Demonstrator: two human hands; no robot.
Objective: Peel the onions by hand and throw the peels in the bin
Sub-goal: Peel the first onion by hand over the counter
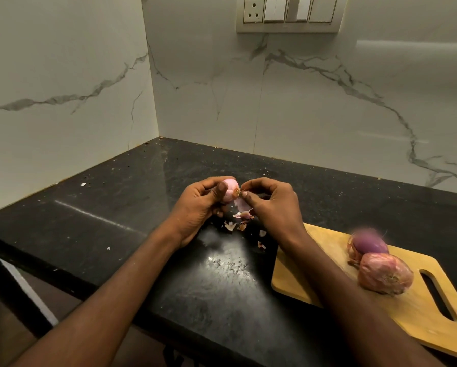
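My left hand (199, 205) grips a pale pink onion (230, 190) above the black counter, thumb across its front. My right hand (271, 201) pinches the onion's root end with thumb and forefinger; a strip of pink peel (242, 205) hangs below the fingers. Loose peel scraps (232, 225) lie on the counter under the hands. Two more onions rest on the wooden cutting board (420, 316) at the right: a purple one (369, 243) with skin partly off and a papery-skinned one (385, 276) in front of it. No bin is in view.
The black stone counter (132, 186) runs into a corner of white marble walls. A switch panel (288, 13) sits high on the back wall. The counter's front edge crosses the lower left. Small crumbs speckle the surface.
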